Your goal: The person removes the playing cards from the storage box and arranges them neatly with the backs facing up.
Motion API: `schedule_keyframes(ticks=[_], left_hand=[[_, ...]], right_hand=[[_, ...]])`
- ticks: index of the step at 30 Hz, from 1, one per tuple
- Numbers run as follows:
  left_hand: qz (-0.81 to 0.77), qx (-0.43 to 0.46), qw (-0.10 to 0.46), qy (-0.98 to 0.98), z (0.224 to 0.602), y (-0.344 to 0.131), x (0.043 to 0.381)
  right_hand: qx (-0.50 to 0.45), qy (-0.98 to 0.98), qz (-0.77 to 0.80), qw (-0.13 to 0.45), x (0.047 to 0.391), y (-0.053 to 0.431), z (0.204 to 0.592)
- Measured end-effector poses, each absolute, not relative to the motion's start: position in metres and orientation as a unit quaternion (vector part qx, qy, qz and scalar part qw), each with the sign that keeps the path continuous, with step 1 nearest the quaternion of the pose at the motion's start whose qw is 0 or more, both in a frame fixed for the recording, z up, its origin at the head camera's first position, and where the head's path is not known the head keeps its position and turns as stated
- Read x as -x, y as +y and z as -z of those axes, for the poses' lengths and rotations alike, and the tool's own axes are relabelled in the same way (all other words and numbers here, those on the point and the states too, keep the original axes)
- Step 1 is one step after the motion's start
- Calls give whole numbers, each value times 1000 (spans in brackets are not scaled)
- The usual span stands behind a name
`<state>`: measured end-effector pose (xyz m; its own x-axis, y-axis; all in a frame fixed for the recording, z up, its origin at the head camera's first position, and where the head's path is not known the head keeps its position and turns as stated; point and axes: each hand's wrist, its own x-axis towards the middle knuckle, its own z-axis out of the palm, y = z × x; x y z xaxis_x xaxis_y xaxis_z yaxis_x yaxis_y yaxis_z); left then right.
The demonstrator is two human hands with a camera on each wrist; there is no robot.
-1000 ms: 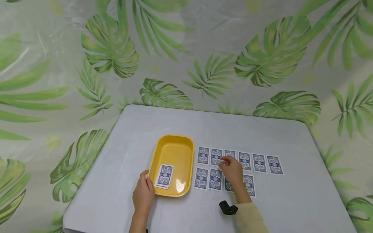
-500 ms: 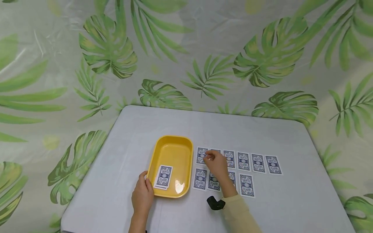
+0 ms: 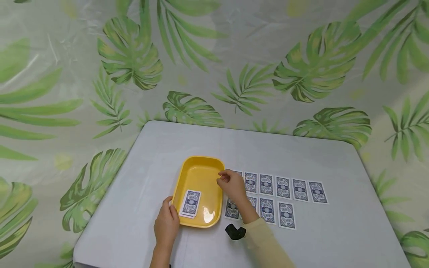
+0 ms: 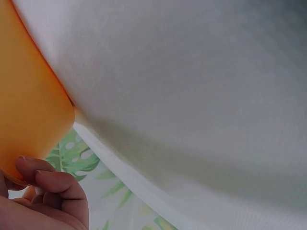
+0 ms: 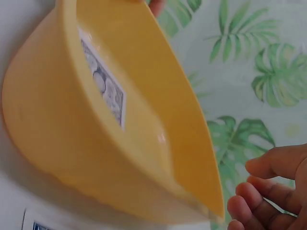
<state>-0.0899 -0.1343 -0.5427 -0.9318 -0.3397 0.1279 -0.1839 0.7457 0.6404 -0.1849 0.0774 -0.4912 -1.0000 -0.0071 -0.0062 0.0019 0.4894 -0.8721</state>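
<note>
My left hand (image 3: 166, 223) grips the near left rim of a yellow plastic tray (image 3: 202, 175), with fingers curled over the edge. In the left wrist view, thumb and fingers (image 4: 57, 184) meet at the tray's corner. Inside the tray, toward its near left, lies a small pile of playing cards (image 3: 191, 203) with blue patterned backs up. My right hand (image 3: 234, 188) hovers at the tray's right rim, partly over it. Its fingers (image 5: 249, 206) are loosely bent and the thumb stands apart, with nothing between them in the right wrist view.
Right of the tray, face-down playing cards lie in two rows: a far row (image 3: 266, 184) and a shorter near row (image 3: 286, 215). My right forearm covers part of both. A white cloth covers the table (image 3: 335, 230); a leaf-patterned sheet (image 3: 234, 56) hangs behind it.
My right hand has moved left, from above the middle of the card rows to the tray's right rim. My left hand stays on the tray.
</note>
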Motion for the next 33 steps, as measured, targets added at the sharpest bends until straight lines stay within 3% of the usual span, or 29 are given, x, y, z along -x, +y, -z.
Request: schedule_keyframes(ticks=[8, 18, 33], left_hand=[[333, -149, 104, -925, 540, -133, 90], [333, -148, 113, -924, 542, -134, 89], [330, -145, 119, -925, 545, -135, 90]], right_hand=[[44, 861, 506, 34, 192, 47, 497], [19, 879, 464, 103, 207, 27, 490], [20, 908, 388, 156, 212, 7, 512]])
